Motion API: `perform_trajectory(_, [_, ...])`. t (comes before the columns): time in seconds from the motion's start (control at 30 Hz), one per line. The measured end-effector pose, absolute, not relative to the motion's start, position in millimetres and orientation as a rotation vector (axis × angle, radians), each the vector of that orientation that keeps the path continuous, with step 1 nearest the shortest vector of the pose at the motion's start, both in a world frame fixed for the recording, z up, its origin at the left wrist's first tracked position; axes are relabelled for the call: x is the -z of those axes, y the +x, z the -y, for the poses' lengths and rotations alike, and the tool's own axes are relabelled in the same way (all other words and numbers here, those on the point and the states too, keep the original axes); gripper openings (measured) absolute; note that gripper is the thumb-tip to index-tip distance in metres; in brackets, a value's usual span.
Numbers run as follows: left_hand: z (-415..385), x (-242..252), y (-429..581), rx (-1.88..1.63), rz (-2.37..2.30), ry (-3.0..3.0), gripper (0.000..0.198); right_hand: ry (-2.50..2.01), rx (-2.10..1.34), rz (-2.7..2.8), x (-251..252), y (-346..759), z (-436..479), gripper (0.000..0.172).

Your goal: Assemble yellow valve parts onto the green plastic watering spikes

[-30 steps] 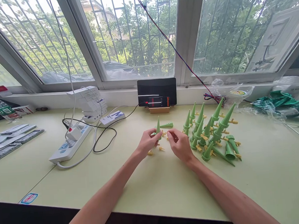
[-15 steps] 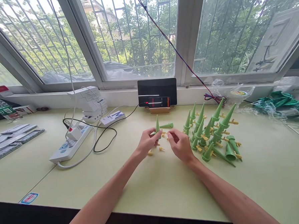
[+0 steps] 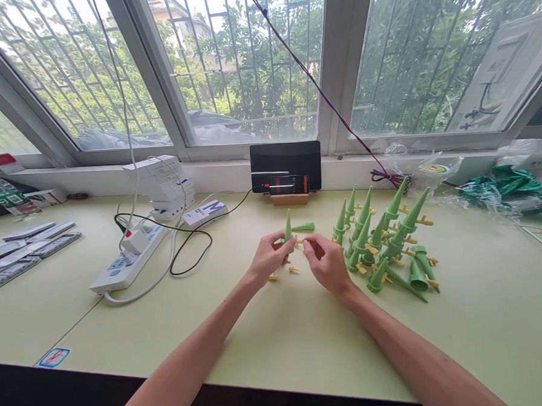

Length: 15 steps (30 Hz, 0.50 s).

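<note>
My left hand (image 3: 268, 259) is closed round a green plastic cone spike (image 3: 287, 229), held point up above the pale green table (image 3: 259, 331). My right hand (image 3: 326, 260) pinches a small yellow valve piece (image 3: 299, 242) right beside the spike's side. Another green spike (image 3: 303, 227) lies flat just behind the hands. A few loose yellow valve pieces (image 3: 292, 268) lie on the table under my hands. To the right stands a cluster of several green spikes (image 3: 382, 236) with yellow valves, some upright, some lying down.
A white power strip (image 3: 129, 262) with black and white cables lies at the left, beside stacked white boxes (image 3: 161, 181). A phone (image 3: 288, 184) leans on a black stand at the sill. Flat packets (image 3: 23, 246) lie far left, green bagged goods (image 3: 511, 190) far right.
The hands stay almost still; my right fingers have drawn the yellow piece slightly closer to the spike. The view has shifted a little.
</note>
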<state>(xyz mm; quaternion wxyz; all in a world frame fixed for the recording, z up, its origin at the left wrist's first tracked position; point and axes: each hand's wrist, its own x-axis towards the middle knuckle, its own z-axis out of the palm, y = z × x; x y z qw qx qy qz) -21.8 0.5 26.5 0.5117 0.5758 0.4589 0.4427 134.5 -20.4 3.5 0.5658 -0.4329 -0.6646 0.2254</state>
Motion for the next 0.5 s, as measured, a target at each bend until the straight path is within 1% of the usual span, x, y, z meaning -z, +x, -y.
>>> perform_trajectory(0.5, [2.5,-27.4,-19.7,-1.09,-1.067,1.454,0.039,-1.009,-0.553,1.56,-2.3,134.8,20.6,0.021])
